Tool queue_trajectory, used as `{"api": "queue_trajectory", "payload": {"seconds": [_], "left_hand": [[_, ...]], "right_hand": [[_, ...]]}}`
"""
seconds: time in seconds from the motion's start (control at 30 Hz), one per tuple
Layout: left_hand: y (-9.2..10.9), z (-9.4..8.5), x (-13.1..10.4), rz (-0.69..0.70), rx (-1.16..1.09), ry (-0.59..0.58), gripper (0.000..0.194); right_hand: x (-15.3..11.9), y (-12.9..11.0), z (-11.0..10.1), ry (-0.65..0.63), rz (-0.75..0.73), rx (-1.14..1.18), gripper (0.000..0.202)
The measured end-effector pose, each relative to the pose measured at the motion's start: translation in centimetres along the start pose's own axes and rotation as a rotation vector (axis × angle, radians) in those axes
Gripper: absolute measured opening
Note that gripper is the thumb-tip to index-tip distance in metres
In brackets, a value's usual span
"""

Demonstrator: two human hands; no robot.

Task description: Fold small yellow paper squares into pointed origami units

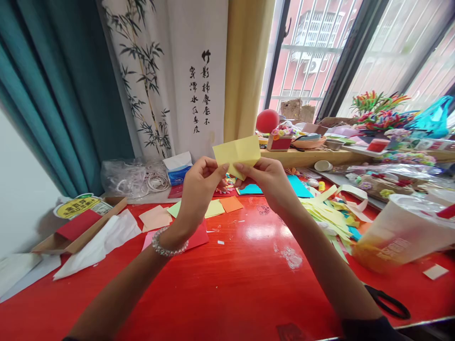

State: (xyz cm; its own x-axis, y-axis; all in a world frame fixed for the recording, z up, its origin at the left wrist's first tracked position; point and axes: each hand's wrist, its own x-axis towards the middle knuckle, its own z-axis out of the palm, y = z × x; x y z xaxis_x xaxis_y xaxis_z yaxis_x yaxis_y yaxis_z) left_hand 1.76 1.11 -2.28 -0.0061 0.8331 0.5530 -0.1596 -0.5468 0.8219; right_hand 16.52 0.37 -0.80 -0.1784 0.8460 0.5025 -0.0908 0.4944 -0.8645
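Both hands [199, 189] [269, 183] on crosswise yellow paper [239, 152]

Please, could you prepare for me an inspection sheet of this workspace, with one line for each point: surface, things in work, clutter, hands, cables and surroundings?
Surface: red table, glossy, with pale marks and a white scrap.
Things in work: yellow paper, creased, held above the table.
Clutter: paper strips and a large cup at the right; a black looped handle near the table edge.
Hands: left hand and right hand both pinch the yellow paper.
Cables: pale coil at the back left; cannot tell if it is a cable.
Surroundings: teal curtain, bamboo hanging, barred window.
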Motion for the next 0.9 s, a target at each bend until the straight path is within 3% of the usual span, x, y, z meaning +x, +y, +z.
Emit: {"api": "queue_trajectory", "payload": {"seconds": [0.2,0.33,0.47,0.57,0.67,0.8,0.9], "left_hand": [[-0.6,-0.2,0.1,0.263,0.170,0.170,0.019],[-0.3,-0.5,0.0,0.461,0.340,0.132,0.006],[0.3,-1.3,0.5,0.529,0.362,0.009,0.011],[0.5,-2.3,1.4,0.515,0.309,-0.054,0.012],[0.8,-3.6,2.2,0.630,0.316,-0.115,0.020],[1.7,-4.8,2.8,0.736,0.618,-0.451,0.033],[2.0,-5.1,2.8,0.773,0.781,-0.585,0.026]], "right_hand": [[0.0,-0.1,0.1,-0.035,0.084,0.001,0.020],[0.1,0.1,-0.2,-0.022,0.057,0.058,0.017],[0.3,0.4,-0.5,-0.016,0.008,0.117,0.014],[0.3,0.3,-0.7,-0.075,0.061,0.120,0.016],[0.2,-0.2,-1.1,-0.105,0.161,0.112,0.017],[0.2,-0.9,-1.9,-0.240,0.266,0.112,0.015],[0.2,-1.2,-2.3,-0.305,0.267,0.123,0.018]]}}
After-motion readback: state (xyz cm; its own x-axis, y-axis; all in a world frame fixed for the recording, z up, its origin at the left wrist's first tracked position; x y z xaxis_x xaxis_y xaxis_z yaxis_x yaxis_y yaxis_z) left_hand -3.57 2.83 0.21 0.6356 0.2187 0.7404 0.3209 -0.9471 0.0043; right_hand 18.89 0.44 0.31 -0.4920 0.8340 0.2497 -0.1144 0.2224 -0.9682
